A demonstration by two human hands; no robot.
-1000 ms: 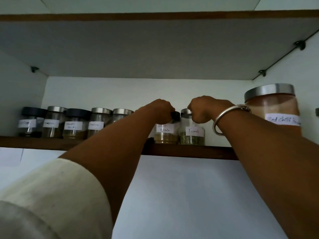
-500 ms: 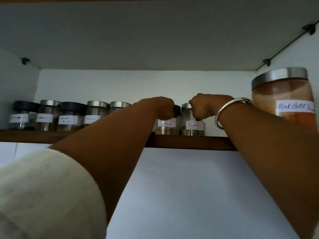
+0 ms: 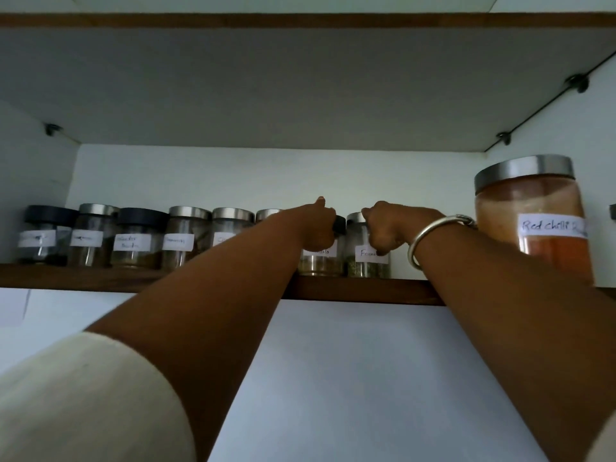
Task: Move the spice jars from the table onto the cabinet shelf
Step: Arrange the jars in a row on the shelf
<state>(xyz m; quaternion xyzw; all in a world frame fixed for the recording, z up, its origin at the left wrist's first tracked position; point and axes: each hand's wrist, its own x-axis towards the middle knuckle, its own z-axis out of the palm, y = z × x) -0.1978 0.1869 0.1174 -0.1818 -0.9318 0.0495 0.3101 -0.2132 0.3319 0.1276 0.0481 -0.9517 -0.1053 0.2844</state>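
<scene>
Both arms reach up to the cabinet shelf (image 3: 100, 278) at mid-frame. Left hand (image 3: 318, 228) is curled over the top of the black-lidded jar (image 3: 321, 261), one digit sticking up above the knuckles. Right hand (image 3: 386, 228) is curled round the upper part of the fennel jar (image 3: 368, 266), fingers partly covering its label. Both jars stand upright on the shelf, just beside each other at frame centre. A row of small labelled jars (image 3: 136, 238) runs along the shelf to the left. A big red chilli jar (image 3: 533, 221) with a steel lid stands at the right. There is a metal bangle (image 3: 430, 238) on the right wrist and a cream sleeve (image 3: 83, 395) at lower left.
</scene>
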